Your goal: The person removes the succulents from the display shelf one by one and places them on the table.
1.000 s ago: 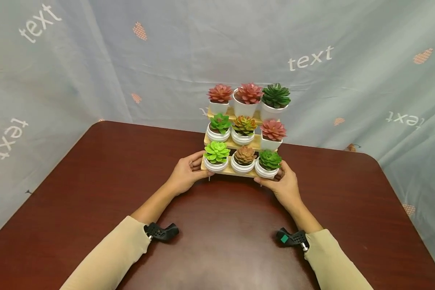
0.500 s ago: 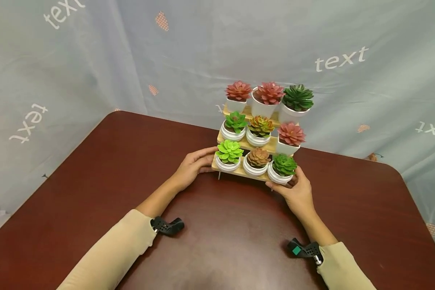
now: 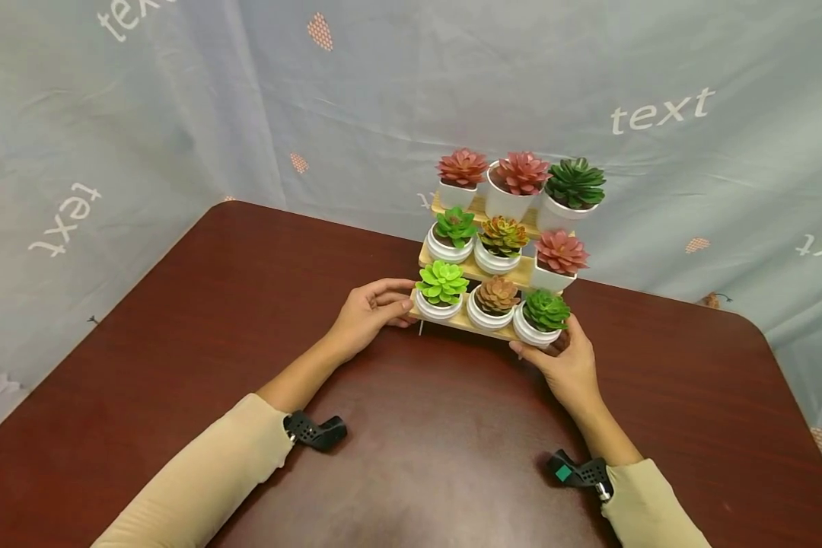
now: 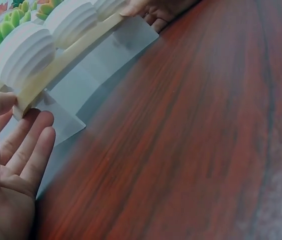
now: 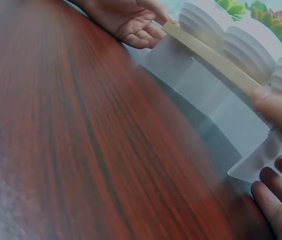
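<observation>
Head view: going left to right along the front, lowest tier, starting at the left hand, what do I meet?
Left hand, lime-green succulent, brownish succulent, darker green succulent. The right hand overlaps the last plant's span, so I leave it out.

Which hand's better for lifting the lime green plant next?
Probably the left hand: it's beside the lime plant, at one end of the stand. The right hand is at the other.

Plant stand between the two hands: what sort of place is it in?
Probably a makeshift filming booth: printed fabric hangs behind the dark reddish table, and there is a black device on each wrist, perhaps a camera.
</observation>
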The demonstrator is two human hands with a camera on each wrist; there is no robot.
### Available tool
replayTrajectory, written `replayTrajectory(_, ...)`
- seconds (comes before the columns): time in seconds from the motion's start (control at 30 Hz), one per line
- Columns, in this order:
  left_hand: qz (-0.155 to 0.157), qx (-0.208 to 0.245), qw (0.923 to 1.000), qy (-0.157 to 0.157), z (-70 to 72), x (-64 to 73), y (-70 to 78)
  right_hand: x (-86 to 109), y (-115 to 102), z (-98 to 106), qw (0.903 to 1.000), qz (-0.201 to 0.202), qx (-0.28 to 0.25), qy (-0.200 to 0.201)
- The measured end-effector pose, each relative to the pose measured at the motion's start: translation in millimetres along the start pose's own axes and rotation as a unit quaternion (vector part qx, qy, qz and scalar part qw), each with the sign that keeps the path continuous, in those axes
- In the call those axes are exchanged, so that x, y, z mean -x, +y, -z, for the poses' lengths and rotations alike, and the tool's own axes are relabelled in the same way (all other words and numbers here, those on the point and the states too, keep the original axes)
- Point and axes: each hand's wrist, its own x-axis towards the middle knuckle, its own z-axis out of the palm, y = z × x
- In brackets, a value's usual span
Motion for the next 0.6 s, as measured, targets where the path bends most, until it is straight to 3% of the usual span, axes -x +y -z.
replayTrajectory(0.3,0.013,-0.003,0.9998,0.017,5.4,-2.1,-1.2,0.6,-3.0,-2.4,0.9953,0.072,-0.062,0.015)
replayTrajectory(0.47,0.022,-0.004,0.9997,0.012,4.0,-3.2,-3.2,3.4,-5.6,1.4,0.9908,0.11,-0.048,0.063)
replayTrajectory(0.6,0.029,0.003,0.9996,0.001,1.0,-3.9,-2.0,5.6,-8.2,1.3,0.9897,0.117,-0.031,0.076)
